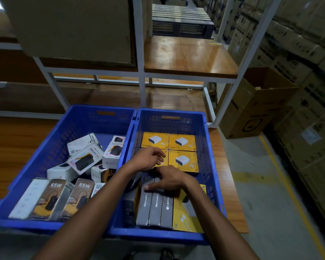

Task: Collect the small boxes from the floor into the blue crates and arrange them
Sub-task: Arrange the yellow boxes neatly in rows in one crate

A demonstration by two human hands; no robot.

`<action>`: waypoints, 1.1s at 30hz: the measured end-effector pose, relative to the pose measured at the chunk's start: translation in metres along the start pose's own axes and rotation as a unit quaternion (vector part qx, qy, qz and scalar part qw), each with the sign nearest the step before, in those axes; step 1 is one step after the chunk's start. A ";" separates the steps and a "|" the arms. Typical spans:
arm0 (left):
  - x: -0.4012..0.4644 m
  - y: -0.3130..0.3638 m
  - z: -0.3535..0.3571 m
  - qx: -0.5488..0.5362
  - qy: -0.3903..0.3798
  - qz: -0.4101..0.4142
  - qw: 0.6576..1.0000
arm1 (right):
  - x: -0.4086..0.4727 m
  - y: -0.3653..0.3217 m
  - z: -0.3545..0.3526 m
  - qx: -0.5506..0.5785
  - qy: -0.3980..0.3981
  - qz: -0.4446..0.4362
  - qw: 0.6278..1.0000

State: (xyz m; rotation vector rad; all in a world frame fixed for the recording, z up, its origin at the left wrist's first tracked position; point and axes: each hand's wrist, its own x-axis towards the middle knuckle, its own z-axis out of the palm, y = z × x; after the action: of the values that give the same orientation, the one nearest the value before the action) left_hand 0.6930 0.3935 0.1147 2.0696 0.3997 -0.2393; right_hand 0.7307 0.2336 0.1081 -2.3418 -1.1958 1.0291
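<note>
Both crates (169, 117) are bright blue with slotted walls. The far boxes (182, 142) in the right crate are yellow with white chargers printed on; the near upright boxes (156, 207) grey with white lettering. The bench (17, 143) is orange-brown wood grain.

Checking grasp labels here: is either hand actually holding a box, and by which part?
Neither clearly. The right hand rests fingers flat on the grey boxes' upper ends; the left hand hovers, loosely curled, over a yellow box.

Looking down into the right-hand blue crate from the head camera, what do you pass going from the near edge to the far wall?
Near rim of the right crate → grey Lapcare boxes standing on edge → right hand resting on their tops → left hand → yellow charger boxes lying flat → far crate wall.
</note>
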 end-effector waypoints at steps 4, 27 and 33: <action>-0.005 0.000 -0.010 -0.059 0.058 0.011 0.997 | 0.011 -0.021 0.009 -0.023 0.061 0.016 0.998; -0.026 0.002 -0.030 -0.206 0.067 0.028 0.976 | 0.061 -0.042 -0.001 0.002 -0.166 -0.005 0.986; -0.027 0.003 -0.031 -0.206 0.069 0.029 0.976 | 0.068 -0.049 -0.006 0.030 -0.217 0.047 0.975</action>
State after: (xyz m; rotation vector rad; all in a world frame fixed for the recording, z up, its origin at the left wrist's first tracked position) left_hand 0.6691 0.4144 0.1414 1.6900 0.4324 0.0250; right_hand 0.7332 0.3173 0.1086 -2.2085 -1.1810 1.6493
